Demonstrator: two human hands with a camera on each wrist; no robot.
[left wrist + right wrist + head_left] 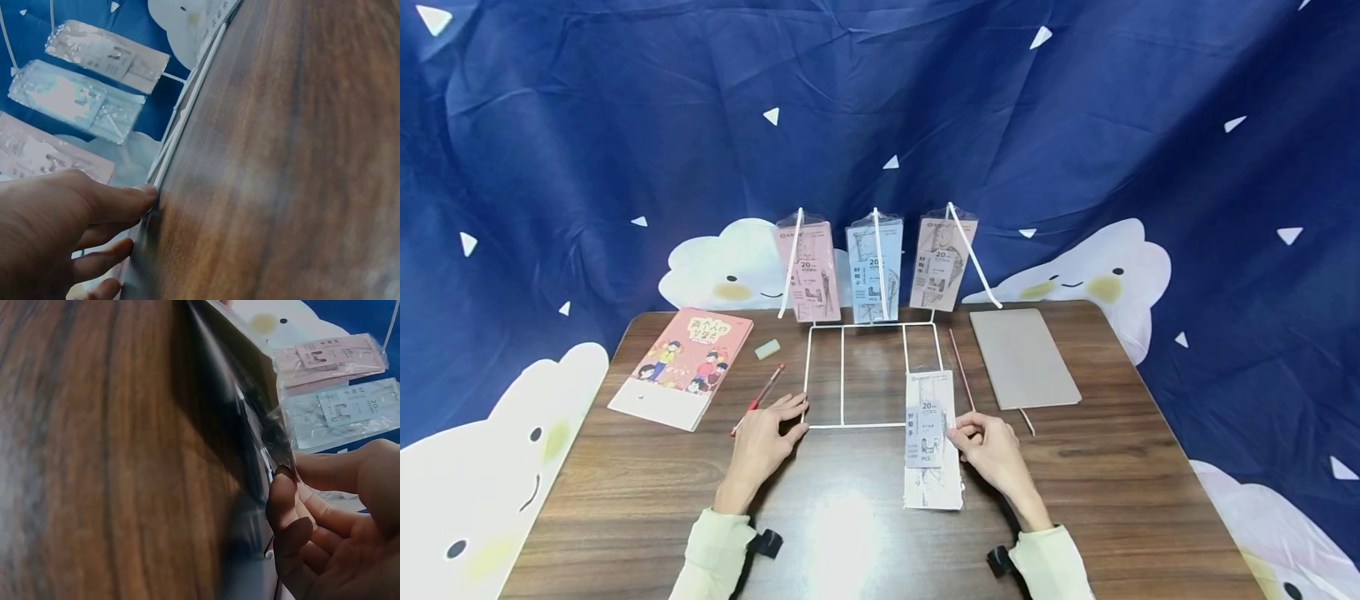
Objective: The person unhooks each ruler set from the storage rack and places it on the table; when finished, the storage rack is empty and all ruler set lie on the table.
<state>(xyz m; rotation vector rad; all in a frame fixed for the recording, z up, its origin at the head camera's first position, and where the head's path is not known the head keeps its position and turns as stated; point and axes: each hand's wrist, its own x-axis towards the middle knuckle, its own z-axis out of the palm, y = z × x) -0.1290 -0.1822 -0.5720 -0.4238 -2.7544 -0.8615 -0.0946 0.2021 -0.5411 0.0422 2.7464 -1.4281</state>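
Right hand [994,451] pinches the plastic-sleeved packet [929,435] by its right edge, sensibly: looks light, slick, bendable! Left hand [763,442] pinches the wire rack [842,375].

White rack [842,375]; far left packet [816,271] pink, middle packet [863,275] blue, far right packet [936,271] beige-pink; near packet [928,442] white and grey; brown wood-grained table [1120,467]; navy curtain [880,83], white triangles [771,116].

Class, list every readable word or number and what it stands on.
"20": white pack, pink pack, blue pack, beige pack.
"好帮手": same four packs.
"PCS": same four packs.
"两个人的": red book; next line unclear.
Other print: too small or blurred.
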